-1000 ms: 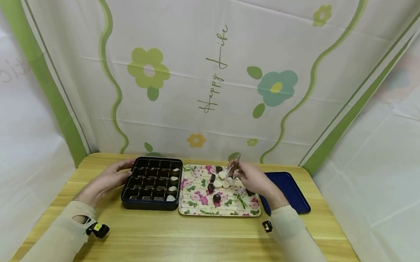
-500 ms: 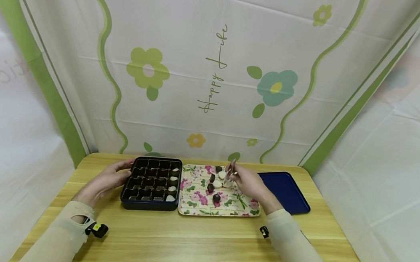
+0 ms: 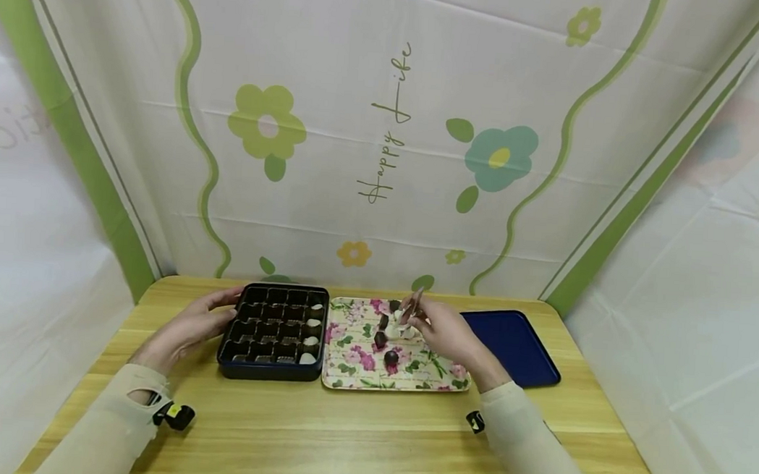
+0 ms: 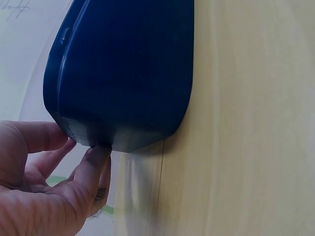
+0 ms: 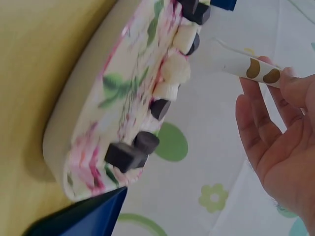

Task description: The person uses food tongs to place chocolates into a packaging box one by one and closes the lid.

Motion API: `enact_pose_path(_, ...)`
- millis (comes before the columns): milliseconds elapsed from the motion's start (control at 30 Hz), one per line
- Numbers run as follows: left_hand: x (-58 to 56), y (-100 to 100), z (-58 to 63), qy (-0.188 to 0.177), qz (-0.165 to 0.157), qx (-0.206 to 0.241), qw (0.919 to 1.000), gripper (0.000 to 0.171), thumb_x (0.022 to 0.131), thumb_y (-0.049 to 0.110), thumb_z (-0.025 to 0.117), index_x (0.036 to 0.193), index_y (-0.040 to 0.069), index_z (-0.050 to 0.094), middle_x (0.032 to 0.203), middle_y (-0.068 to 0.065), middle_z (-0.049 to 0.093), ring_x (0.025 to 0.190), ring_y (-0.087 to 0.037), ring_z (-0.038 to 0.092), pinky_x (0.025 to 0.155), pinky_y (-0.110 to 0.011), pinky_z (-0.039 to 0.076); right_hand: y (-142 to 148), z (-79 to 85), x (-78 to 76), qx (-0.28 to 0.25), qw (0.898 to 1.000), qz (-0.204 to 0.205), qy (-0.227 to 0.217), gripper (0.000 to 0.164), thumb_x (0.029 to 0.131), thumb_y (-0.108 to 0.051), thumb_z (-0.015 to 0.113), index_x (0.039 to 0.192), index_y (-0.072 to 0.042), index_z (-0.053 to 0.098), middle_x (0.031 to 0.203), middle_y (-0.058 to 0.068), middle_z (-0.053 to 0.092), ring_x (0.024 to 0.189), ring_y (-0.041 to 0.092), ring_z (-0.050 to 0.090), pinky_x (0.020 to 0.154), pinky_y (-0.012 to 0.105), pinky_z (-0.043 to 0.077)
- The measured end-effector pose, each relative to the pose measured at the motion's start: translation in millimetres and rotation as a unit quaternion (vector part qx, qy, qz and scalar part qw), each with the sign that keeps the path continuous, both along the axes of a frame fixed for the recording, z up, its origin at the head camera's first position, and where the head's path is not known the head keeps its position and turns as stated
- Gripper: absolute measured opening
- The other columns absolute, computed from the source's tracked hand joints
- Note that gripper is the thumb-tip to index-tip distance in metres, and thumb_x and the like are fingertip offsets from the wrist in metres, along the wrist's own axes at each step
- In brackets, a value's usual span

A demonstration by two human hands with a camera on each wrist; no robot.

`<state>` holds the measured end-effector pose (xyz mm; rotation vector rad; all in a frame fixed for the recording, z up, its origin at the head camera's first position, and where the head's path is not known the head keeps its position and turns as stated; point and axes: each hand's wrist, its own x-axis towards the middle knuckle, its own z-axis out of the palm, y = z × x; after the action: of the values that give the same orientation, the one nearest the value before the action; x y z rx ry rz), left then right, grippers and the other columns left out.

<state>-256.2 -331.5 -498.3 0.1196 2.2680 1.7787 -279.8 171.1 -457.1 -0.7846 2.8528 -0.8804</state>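
Note:
My left hand (image 3: 201,324) touches the left side of a dark blue box (image 3: 270,372). In the left wrist view its fingertips (image 4: 102,150) and thumb rest on the box's wall. The box holds a divided insert with white chocolates (image 3: 310,341) down its right column. My right hand (image 3: 448,335) pinches a pair of tongs (image 5: 238,64), whitish with brown ovals and a clear tip, over the floral tray (image 3: 423,381). White chocolates (image 5: 175,69) and dark chocolates (image 3: 392,357) lie on this tray. From the head, the hand and tongs partly cover the white ones.
A flat blue lid (image 3: 519,347) lies right of the tray, partly behind my right forearm. The box and tray stand side by side near the back of the wooden table (image 3: 328,437). A printed cloth (image 3: 330,190) hangs close behind them.
My right hand and the tongs have moved left over the tray, across the white chocolates. More of the blue lid shows. My left hand and the box stay nearly in place.

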Motion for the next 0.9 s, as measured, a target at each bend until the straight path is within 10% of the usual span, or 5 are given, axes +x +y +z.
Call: enact_pose_path(900,0.9,1.5,2.8,-0.006,0.002,0.005,1.0,0.065,0.112,0.009,0.047,0.169,0.006,0.018,0.169,-0.032,0.021,0.118,-0.003,0.063,0.097,-0.019,0.057,-34.5,-6.4,-0.5,0.037,0.992,0.119,-0.007,0.025,0.113,-0.018,0.048,0.131,-0.025,0.064,0.121,-0.013,0.069,0.117,0.012,0.067,0.1,0.035,0.059)
